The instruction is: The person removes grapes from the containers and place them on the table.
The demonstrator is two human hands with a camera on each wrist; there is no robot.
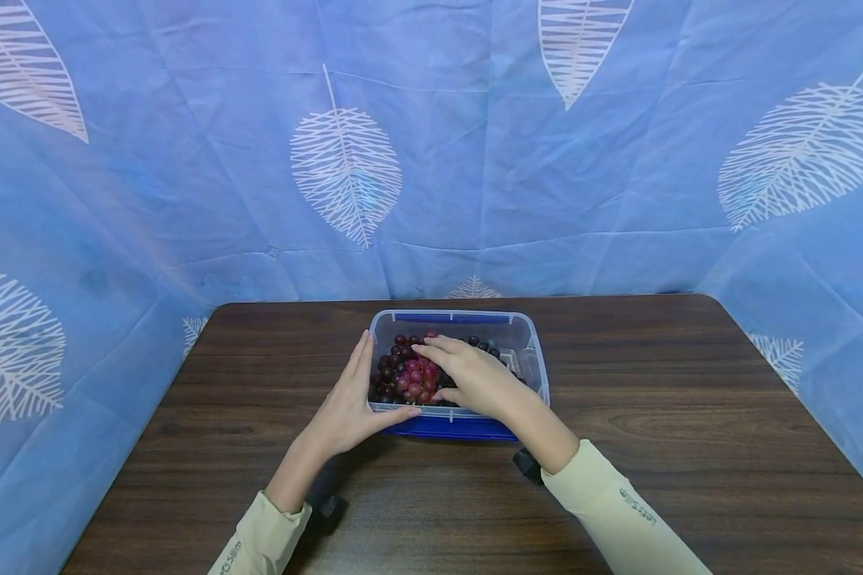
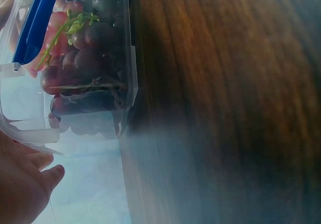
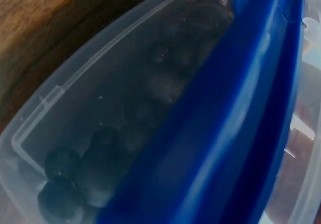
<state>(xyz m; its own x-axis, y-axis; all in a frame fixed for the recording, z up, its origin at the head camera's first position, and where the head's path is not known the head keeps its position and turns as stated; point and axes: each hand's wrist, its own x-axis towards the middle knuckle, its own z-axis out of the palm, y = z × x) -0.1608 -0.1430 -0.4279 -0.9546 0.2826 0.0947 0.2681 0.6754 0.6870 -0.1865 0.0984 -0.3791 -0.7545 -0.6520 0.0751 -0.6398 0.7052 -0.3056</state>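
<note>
Both hands at a clear box of grapes

Your left hand [image 1: 348, 419] is spread against the box [image 1: 542, 363], straight fingers along its left end and thumb stretched along the front rim. Your right hand [image 1: 478, 375] reaches in over the front rim, its fingers and thumb parted above and beside the red grapes [image 1: 417, 382]; you cannot tell how firmly, if at all, they touch the fruit.

The red bunch sits inside the box, left of its middle, on dark grapes [image 1: 387, 369] that show through the clear wall. A green stem [image 2: 65, 33] pokes out at the front of the bunch. More dark fruit lies towards the right rear. A blue flap [image 1: 449, 428] runs along the front of the box, which stands near the far edge of the brown desk [image 1: 259, 383].
</note>
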